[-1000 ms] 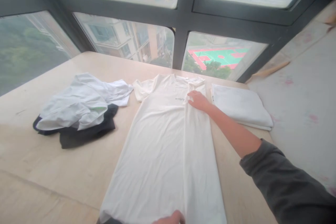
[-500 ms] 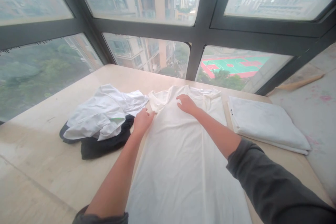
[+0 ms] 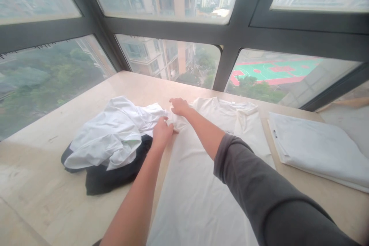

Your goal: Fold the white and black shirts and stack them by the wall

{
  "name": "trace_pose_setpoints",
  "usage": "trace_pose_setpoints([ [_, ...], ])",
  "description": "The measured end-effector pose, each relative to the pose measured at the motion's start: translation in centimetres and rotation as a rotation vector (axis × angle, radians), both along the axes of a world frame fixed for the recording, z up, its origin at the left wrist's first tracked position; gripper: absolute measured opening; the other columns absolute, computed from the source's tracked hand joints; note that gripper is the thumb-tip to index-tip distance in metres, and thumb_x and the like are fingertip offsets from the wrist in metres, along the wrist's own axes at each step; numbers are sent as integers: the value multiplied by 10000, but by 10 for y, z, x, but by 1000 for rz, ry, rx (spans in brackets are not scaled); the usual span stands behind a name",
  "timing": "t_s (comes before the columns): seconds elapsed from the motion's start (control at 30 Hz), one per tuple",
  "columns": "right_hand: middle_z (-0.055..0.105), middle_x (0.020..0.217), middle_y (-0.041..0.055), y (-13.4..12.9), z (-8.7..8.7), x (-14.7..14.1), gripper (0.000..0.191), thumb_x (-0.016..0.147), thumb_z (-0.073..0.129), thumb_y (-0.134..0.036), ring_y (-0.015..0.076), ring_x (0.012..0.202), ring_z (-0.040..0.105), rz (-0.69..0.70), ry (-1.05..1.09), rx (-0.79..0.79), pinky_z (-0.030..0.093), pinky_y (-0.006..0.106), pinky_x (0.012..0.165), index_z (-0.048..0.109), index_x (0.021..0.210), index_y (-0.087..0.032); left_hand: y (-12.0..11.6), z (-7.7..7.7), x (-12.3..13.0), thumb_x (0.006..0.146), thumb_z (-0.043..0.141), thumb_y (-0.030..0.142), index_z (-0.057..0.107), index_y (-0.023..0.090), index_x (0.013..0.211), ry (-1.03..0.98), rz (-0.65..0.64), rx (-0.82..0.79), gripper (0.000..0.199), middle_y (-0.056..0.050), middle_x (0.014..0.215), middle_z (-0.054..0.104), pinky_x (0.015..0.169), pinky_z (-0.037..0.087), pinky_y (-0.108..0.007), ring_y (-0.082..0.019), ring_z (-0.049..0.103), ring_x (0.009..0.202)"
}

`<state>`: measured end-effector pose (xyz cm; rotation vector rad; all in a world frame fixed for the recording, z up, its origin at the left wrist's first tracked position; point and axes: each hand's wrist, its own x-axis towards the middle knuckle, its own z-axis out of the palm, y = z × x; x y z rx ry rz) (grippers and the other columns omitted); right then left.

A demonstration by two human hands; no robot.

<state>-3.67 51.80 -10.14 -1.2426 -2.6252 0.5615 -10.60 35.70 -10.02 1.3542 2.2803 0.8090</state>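
A cream-white T-shirt (image 3: pixel 198 184) lies spread out, its collar toward the window and its body running down to the bottom of the view. Both hands are at its left sleeve. My left hand (image 3: pixel 162 133) has thumb and fingers closed on the sleeve's lower edge, beside the white pile. Farther up, my right hand (image 3: pixel 180 107) reaches across and pinches the sleeve's upper edge; its fingertips are partly hidden. Dark lettering on the shirt's chest is mostly covered by my right forearm.
To the left, a crumpled white garment (image 3: pixel 106 134) rests on a black garment (image 3: pixel 112 178). A folded white cloth (image 3: pixel 317 146) lies at the right. The pale stone ledge (image 3: pixel 37 161) ends at windows with dark frames (image 3: pixel 173 32).
My right hand has moved left from the shirt's chest to the sleeve. My left hand stays by the sleeve's lower edge. The view has shifted slightly left.
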Motion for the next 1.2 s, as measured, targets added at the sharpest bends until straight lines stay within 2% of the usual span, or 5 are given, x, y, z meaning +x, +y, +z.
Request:
trace_pose_setpoints([
  [0.4,688,1181,107,6,-2,-2,292,804,572,-109,302,1130,604,-15,19,-80,390,559,1042,701,1053,-193,9,-16,-7,759,677,429,525,123,1265,-130,38,-27,610,-46,861,692,718,482,-278,-189,661,764],
  [0.7,734,1069,36,12,34,43,293,828,501,-130,168,1021,645,19,370,-54,474,293,961,725,1013,-170,5,0,5,826,545,255,576,164,1175,3,56,80,363,-67,992,705,734,492,-289,-187,669,824],
  [0.83,726,1073,32,7,38,105,337,796,453,-107,150,1022,646,13,447,-31,483,271,934,716,999,-165,-8,15,34,869,459,151,551,181,1234,138,-119,182,378,-87,1114,669,896,465,-326,-206,631,1024],
  [1.0,748,844,15,-8,6,178,371,637,430,25,142,844,681,-23,308,-92,506,228,801,724,762,-164,-30,4,68,793,510,39,653,229,1125,253,-549,137,408,-52,1023,689,926,453,-349,-211,629,1015],
  [1.2,747,981,55,2,-5,167,335,776,466,-14,177,951,669,-123,151,-20,490,281,893,729,919,-163,-60,8,69,865,486,89,612,200,1208,362,-601,97,382,-86,1188,657,997,411,-411,-257,579,1140],
])
